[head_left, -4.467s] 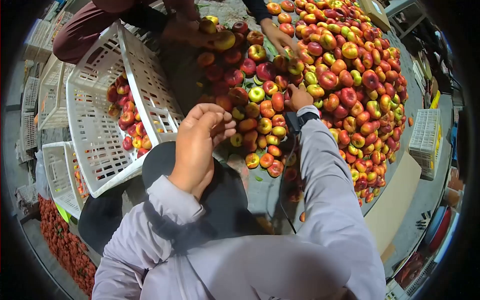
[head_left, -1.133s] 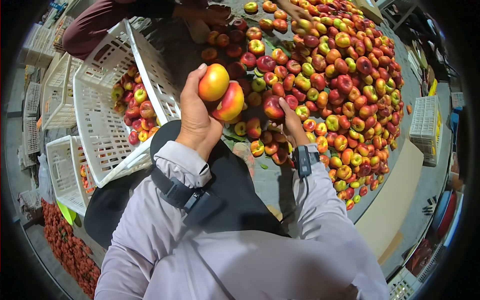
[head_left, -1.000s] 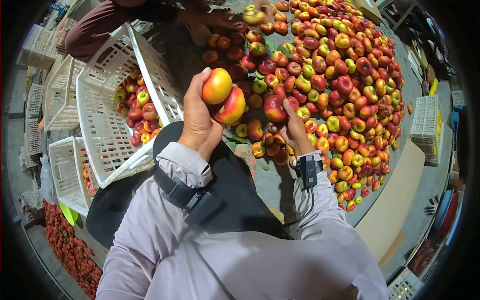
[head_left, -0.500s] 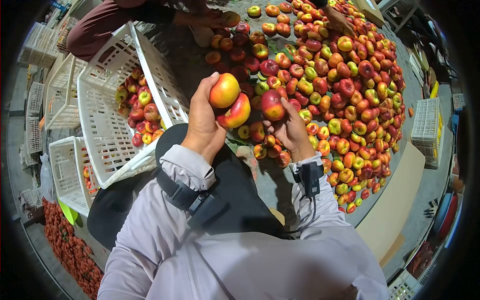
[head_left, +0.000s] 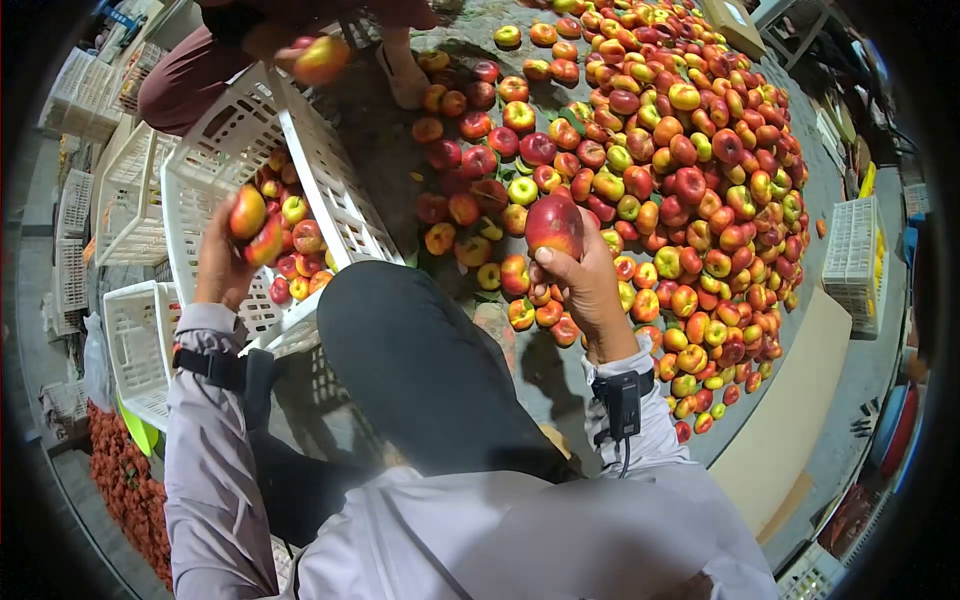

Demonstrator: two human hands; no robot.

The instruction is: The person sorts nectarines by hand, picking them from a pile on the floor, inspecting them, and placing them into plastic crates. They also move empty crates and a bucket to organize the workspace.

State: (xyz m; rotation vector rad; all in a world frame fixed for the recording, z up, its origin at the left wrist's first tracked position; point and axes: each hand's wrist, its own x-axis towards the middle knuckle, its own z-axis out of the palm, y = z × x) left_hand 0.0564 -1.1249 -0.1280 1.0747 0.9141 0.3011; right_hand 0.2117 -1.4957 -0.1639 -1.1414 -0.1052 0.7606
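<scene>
My left hand [head_left: 220, 268] is closed around two red-and-yellow nectarines [head_left: 248, 212], held over the mouth of a white slatted plastic crate [head_left: 335, 185]. Inside that crate lies a heap of similar nectarines [head_left: 305, 236], below and to the right of the hand. My right hand [head_left: 592, 290] grips one dark red nectarine [head_left: 554, 226], its thumb across the near side. That hand is above the left edge of a large nectarine pile [head_left: 690, 185] spread over the ground.
Across the crate, another person's hand [head_left: 268, 42] holds blurred fruit. Further white crates [head_left: 130, 200] stand at left, near a heap of small reddish items [head_left: 125, 490]. A cardboard sheet [head_left: 790, 400] and another crate [head_left: 850, 260] lie at right. My knee [head_left: 390, 320] is beside the crate.
My left hand has moved left with its two nectarines, from in front of me to over the crate. My right hand has raised and turned its nectarine slightly. The other person's hand has moved left with fruit.
</scene>
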